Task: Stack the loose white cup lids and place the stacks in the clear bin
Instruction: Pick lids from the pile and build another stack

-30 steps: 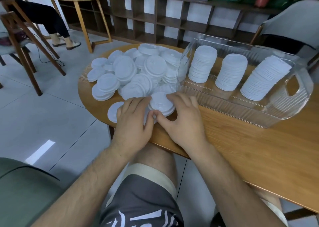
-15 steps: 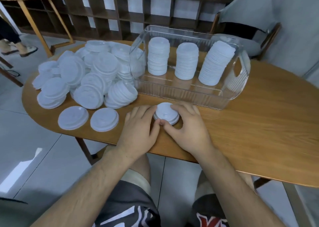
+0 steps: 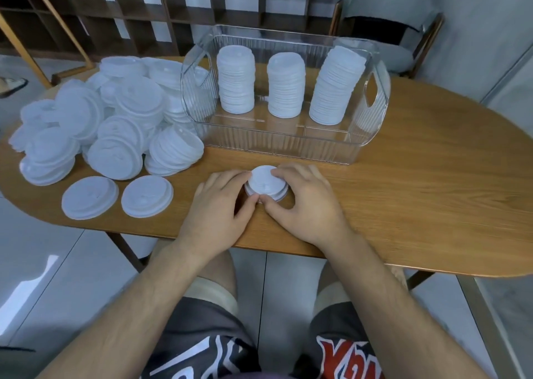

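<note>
A short stack of white lids (image 3: pixel 264 181) sits on the wooden table (image 3: pixel 418 182) just in front of the clear bin (image 3: pixel 288 145). My left hand (image 3: pixel 219 205) and my right hand (image 3: pixel 305 200) cup the stack from either side, fingers curled round its rim. Inside the bin stand three tall stacks of lids (image 3: pixel 285 86). A heap of loose white lids (image 3: pixel 112 119) covers the left end of the table. Two single lids (image 3: pixel 118 197) lie flat near the front edge.
A chair (image 3: pixel 403 29) stands behind the bin at the far right. Dark wooden shelving (image 3: pixel 144 9) runs along the back wall. A second table's leg (image 3: pixel 57 24) shows at the far left. The table's front edge lies just below my wrists.
Both hands have drawn a small stack of lids out of the heap to the spot in front of the bin. The camera has swung right and tilted down.
</note>
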`<state>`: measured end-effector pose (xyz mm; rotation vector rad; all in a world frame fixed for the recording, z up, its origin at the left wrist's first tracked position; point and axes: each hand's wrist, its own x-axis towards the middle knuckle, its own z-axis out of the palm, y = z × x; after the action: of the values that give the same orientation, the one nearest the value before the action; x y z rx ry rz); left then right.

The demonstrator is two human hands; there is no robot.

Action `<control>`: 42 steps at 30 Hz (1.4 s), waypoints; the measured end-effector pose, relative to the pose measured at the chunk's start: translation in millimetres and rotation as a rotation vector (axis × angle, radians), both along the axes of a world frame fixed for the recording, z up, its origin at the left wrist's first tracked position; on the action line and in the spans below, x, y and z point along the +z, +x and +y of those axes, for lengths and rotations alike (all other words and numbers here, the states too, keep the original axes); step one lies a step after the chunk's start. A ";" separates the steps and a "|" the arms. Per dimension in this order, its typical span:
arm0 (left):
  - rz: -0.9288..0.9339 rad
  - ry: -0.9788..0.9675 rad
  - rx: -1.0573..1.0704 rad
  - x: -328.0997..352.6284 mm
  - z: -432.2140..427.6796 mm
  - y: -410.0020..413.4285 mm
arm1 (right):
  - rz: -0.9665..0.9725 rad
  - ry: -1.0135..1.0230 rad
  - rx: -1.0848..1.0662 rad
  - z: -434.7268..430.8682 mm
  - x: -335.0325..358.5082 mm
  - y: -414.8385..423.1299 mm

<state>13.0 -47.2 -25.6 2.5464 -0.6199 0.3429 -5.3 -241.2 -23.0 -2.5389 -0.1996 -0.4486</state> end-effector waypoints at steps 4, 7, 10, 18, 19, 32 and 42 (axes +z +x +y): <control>0.001 -0.005 0.009 -0.1 -0.9 -0.6 | -0.044 0.012 0.001 1.1 3.8 -3.0; -0.051 -0.058 0.021 2.1 4.7 -4.1 | -0.172 0.036 0.003 10.3 7.6 -4.8; -0.121 -0.049 0.054 5.3 18.8 -10.7 | -0.226 0.053 0.042 31.8 12.2 -4.4; -0.256 0.028 0.344 5.6 94.5 -30.2 | -0.166 0.147 0.250 119.1 14.8 8.2; -0.261 0.032 0.387 4.2 104.4 -32.4 | -0.141 0.155 0.267 128.9 14.8 9.4; -0.042 0.002 0.441 -8.4 137.9 -36.0 | 0.049 0.041 0.228 164.8 -3.2 16.9; -0.060 -0.199 0.323 -4.2 123.4 -33.1 | -0.001 0.106 0.211 140.7 3.4 6.2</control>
<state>-20.1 76.2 -29.8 2.4461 -0.1806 0.5636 0.8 -100.5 -19.6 -2.3828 -0.4276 -0.3678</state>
